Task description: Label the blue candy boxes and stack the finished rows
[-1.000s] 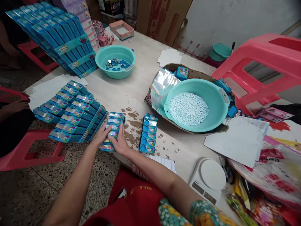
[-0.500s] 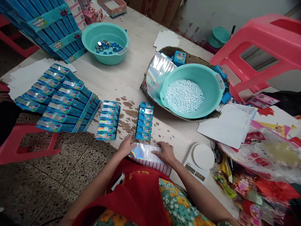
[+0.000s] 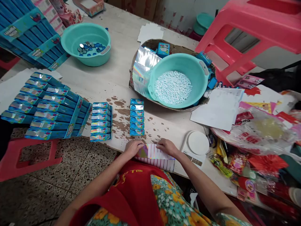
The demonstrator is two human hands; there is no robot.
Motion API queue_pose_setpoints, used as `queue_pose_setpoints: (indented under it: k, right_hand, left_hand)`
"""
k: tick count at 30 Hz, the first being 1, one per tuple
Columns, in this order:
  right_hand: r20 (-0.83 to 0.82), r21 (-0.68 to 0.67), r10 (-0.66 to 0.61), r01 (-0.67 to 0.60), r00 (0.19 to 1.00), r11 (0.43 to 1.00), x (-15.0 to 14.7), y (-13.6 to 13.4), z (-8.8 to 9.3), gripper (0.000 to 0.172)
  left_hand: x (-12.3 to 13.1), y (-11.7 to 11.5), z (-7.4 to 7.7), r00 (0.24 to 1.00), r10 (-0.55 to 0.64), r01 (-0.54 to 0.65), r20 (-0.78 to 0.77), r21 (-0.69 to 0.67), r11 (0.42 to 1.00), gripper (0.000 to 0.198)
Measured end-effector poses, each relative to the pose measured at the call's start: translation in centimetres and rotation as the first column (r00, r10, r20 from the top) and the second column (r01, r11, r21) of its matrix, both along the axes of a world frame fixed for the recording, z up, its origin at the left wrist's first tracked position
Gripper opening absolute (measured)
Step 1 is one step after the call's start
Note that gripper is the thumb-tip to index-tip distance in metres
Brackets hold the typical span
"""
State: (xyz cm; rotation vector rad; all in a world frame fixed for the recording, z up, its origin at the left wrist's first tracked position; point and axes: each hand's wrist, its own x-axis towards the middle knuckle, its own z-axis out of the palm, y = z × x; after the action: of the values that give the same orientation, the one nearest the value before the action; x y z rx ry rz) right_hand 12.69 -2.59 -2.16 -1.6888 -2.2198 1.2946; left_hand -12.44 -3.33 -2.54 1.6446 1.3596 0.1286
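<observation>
At the table's front edge lies a shiny holographic sheet (image 3: 154, 152) marked off into strips. My left hand (image 3: 133, 148) pinches its upper left corner, and my right hand (image 3: 167, 147) has its fingers closed on the upper edge further right. Beneath the sheet, a striped piece (image 3: 158, 163) shows along the front. Just beyond my left hand stands a row of blue candy boxes (image 3: 137, 119) with round recesses on top. Left of that is another row of blue candy boxes (image 3: 101, 122), their tops covered with shiny strips.
A turquoise basin (image 3: 199, 91) of small white candies rests in a cardboard box (image 3: 133, 84). Another turquoise basin (image 3: 70, 31) holds shiny discs. Stacked blue boxes (image 3: 54, 116) fill the left. A scale (image 3: 198, 142), papers (image 3: 217, 106) and plastic bags (image 3: 263, 128) lie right; pink stools flank the table.
The view has turned, so the scene sits further left. Both hands have closed on the sheet's upper edge; earlier their fingers lay more spread over it.
</observation>
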Motion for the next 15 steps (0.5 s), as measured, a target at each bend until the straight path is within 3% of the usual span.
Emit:
queue_pose_setpoints:
  k: [3,5,10,15]
  right_hand:
    - [0.063,0.136,-0.087,0.078,0.994,0.988,-0.7,-0.9,0.8,0.016]
    - [0.1,0.231,-0.103,0.077,0.99,0.97,-2.4,-1.7,1.1,0.028]
    - [0.258,0.383,0.066,-0.165,0.964,0.909,-6.3,-4.0,-0.3,0.039]
    - [0.277,0.412,0.189,-0.294,0.942,0.862,-5.5,-5.2,-2.2,0.045]
  left_hand:
    - [1.4,-0.1,-0.1,1.0,0.006,-0.005,-0.027,0.053,0.999,0.023]
    - [1.7,0.0,-0.2,0.999,0.029,-0.027,-0.032,0.059,0.998,0.023]
    - [1.8,0.0,-0.9,0.994,0.093,-0.096,-0.056,-0.052,0.994,0.022]
    - [2.3,0.1,-1.4,0.982,0.152,-0.163,-0.111,-0.099,0.982,0.022]
